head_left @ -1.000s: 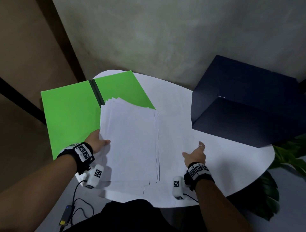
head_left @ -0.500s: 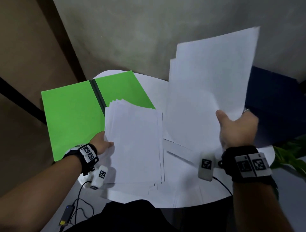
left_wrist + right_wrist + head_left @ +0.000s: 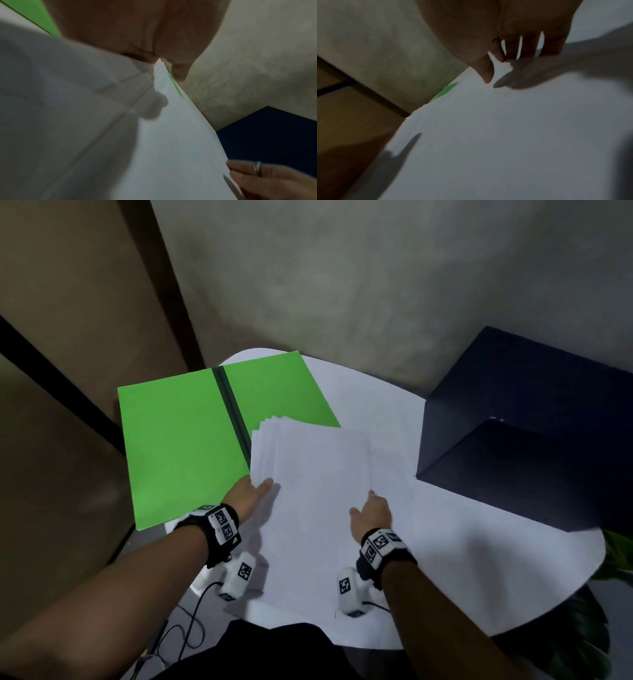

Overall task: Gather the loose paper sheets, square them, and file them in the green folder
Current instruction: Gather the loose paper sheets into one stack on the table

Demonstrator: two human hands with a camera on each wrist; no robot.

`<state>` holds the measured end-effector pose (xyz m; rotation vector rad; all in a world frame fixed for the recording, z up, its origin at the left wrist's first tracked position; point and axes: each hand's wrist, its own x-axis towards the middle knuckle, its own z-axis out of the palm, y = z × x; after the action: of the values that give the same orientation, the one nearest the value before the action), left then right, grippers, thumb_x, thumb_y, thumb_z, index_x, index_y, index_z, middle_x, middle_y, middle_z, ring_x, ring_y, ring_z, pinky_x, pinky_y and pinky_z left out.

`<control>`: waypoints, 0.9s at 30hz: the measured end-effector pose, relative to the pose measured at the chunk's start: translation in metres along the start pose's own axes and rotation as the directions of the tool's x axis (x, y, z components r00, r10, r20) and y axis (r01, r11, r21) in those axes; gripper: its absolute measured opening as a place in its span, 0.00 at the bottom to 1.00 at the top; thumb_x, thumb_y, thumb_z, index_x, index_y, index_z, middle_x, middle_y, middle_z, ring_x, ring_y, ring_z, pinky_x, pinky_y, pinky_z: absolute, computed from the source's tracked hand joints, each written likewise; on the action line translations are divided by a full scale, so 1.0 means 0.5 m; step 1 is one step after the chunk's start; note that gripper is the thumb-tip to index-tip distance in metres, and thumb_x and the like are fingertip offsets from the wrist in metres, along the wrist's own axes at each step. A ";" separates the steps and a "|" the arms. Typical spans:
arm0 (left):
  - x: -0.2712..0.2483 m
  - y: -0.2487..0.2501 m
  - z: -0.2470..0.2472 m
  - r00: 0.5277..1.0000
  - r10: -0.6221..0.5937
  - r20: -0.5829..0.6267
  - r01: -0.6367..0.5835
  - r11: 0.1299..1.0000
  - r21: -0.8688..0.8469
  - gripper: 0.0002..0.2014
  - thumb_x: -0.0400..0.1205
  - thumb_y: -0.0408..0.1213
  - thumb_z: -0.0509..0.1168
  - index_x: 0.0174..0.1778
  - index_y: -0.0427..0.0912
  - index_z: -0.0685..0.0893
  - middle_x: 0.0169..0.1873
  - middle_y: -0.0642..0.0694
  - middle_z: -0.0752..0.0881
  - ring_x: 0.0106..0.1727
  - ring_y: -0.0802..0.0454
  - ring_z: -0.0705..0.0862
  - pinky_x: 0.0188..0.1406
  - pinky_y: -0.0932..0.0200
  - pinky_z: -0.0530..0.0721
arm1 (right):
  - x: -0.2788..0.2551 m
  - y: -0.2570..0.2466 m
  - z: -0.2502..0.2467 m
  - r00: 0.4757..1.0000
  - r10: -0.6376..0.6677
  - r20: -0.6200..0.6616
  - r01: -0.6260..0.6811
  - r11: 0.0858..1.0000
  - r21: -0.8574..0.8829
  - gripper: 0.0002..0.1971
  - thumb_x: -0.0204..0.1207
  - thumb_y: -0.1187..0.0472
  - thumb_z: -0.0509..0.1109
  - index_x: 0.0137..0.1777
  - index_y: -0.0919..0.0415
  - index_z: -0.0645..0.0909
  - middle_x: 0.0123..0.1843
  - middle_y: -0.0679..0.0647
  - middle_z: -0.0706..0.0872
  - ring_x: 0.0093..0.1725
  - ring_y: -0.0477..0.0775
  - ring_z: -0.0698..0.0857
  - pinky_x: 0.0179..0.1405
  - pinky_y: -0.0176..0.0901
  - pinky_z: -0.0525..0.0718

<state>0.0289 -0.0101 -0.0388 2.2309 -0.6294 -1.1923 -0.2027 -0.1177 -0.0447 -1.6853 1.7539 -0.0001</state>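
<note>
The green folder (image 3: pixel 178 446) lies open on the left of the white table (image 3: pixel 479 559), part of it hanging past the edge. A stack of white paper sheets (image 3: pixel 318 508) lies across its right flap, its far corners fanned out. My left hand (image 3: pixel 257 489) grips the stack's left edge, thumb on top, fingers hidden beneath. My right hand (image 3: pixel 371 508) touches the stack's right edge with straight fingers. The left wrist view shows the sheets (image 3: pixel 171 148), a sliver of folder (image 3: pixel 34 12) and the right hand (image 3: pixel 274 180). In the right wrist view, spread fingers (image 3: pixel 529 46) hover over the paper (image 3: pixel 505 135).
A large dark blue box (image 3: pixel 531 446) fills the table's right side, close to the stack. Green plant leaves (image 3: pixel 616 559) show past the right rim. Cables (image 3: pixel 185 635) hang below the near left edge. A wall stands just behind the table.
Half a second ago my right hand held several sheets up in the air. Those sheets now lie on the stack, and the right hand has come down to its right edge.
</note>
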 end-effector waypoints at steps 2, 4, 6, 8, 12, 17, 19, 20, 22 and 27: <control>0.007 -0.004 0.006 0.994 0.084 -0.066 -0.080 0.995 0.066 0.25 0.80 0.49 0.70 0.67 0.36 0.76 0.64 0.37 0.83 0.63 0.39 0.81 0.61 0.50 0.77 | -0.014 -0.016 0.025 0.998 -0.037 0.049 0.035 0.999 0.037 0.32 0.83 0.62 0.65 0.84 0.66 0.58 0.82 0.61 0.68 0.80 0.61 0.70 0.80 0.50 0.68; 0.010 -0.009 0.000 0.986 0.146 -0.084 -0.143 0.989 0.037 0.21 0.78 0.39 0.73 0.65 0.38 0.79 0.61 0.41 0.86 0.62 0.40 0.83 0.59 0.53 0.77 | -0.016 -0.013 0.019 0.999 -0.016 0.035 0.012 0.995 0.098 0.33 0.83 0.61 0.66 0.85 0.65 0.57 0.83 0.60 0.67 0.81 0.59 0.69 0.80 0.46 0.67; 0.003 -0.009 -0.016 0.977 0.203 -0.072 -0.207 0.976 -0.063 0.20 0.78 0.34 0.73 0.66 0.39 0.80 0.62 0.44 0.87 0.62 0.44 0.84 0.63 0.53 0.77 | -0.015 0.005 0.000 0.999 0.009 0.031 -0.015 0.980 0.200 0.37 0.81 0.58 0.70 0.85 0.64 0.56 0.84 0.59 0.66 0.82 0.58 0.68 0.79 0.44 0.65; -0.018 0.006 -0.042 0.960 0.267 -0.082 -0.279 0.936 -0.215 0.20 0.78 0.31 0.73 0.67 0.40 0.81 0.60 0.47 0.88 0.59 0.50 0.86 0.66 0.53 0.77 | -0.015 0.014 -0.027 1.000 -0.003 0.026 -0.006 0.942 0.334 0.44 0.75 0.54 0.77 0.85 0.61 0.56 0.84 0.56 0.67 0.82 0.57 0.69 0.80 0.47 0.67; -0.062 0.065 -0.106 0.922 0.380 -0.077 -0.377 0.833 -0.405 0.20 0.78 0.24 0.71 0.67 0.37 0.80 0.54 0.55 0.90 0.52 0.65 0.89 0.63 0.56 0.84 | -0.022 -0.024 -0.108 0.989 -0.127 0.074 0.041 0.721 0.692 0.62 0.48 0.44 0.91 0.82 0.56 0.63 0.77 0.55 0.78 0.74 0.57 0.79 0.75 0.62 0.76; -0.095 0.157 -0.166 0.831 0.536 -0.149 -0.524 0.664 -0.533 0.24 0.75 0.26 0.72 0.68 0.31 0.79 0.62 0.41 0.88 0.61 0.49 0.88 0.63 0.56 0.85 | -0.076 -0.112 -0.245 0.920 -0.346 -0.183 0.347 0.503 0.792 0.18 0.61 0.59 0.85 0.50 0.62 0.89 0.52 0.59 0.93 0.55 0.63 0.91 0.63 0.66 0.85; -0.109 0.181 -0.169 0.787 0.575 -0.225 -0.597 0.616 -0.514 0.24 0.75 0.28 0.73 0.68 0.31 0.79 0.62 0.40 0.88 0.62 0.48 0.87 0.63 0.56 0.84 | -0.102 -0.126 -0.279 0.880 -0.363 -0.307 0.461 0.498 0.734 0.15 0.64 0.61 0.86 0.46 0.70 0.89 0.47 0.61 0.93 0.49 0.61 0.92 0.54 0.66 0.89; -0.113 0.189 -0.165 0.766 0.588 -0.261 -0.630 0.604 -0.489 0.24 0.76 0.27 0.73 0.68 0.31 0.78 0.62 0.41 0.88 0.62 0.51 0.87 0.62 0.58 0.84 | -0.112 -0.130 -0.286 0.866 -0.367 -0.341 0.492 0.499 0.713 0.18 0.64 0.61 0.86 0.46 0.74 0.87 0.46 0.64 0.92 0.46 0.58 0.91 0.50 0.66 0.90; -0.118 0.193 -0.146 0.735 0.607 -0.304 -0.675 0.606 -0.422 0.24 0.75 0.26 0.74 0.66 0.32 0.78 0.58 0.47 0.89 0.58 0.58 0.88 0.58 0.65 0.84 | -0.126 -0.131 -0.290 0.853 -0.373 -0.365 0.516 0.499 0.696 0.21 0.62 0.63 0.87 0.49 0.77 0.86 0.47 0.66 0.92 0.46 0.54 0.91 0.49 0.60 0.91; -0.100 0.160 -0.097 0.786 0.567 -0.246 -0.616 0.682 -0.395 0.23 0.69 0.29 0.79 0.59 0.42 0.84 0.47 0.58 0.92 0.50 0.59 0.90 0.55 0.57 0.87 | -0.108 -0.126 -0.254 0.873 -0.396 -0.285 0.470 0.527 0.708 0.18 0.62 0.75 0.84 0.47 0.55 0.86 0.41 0.43 0.93 0.45 0.42 0.92 0.51 0.38 0.88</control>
<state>0.0329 -0.0283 0.0655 1.4937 -0.8452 -0.7688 -0.2117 -0.1375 0.1051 -1.3978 1.0537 -0.9439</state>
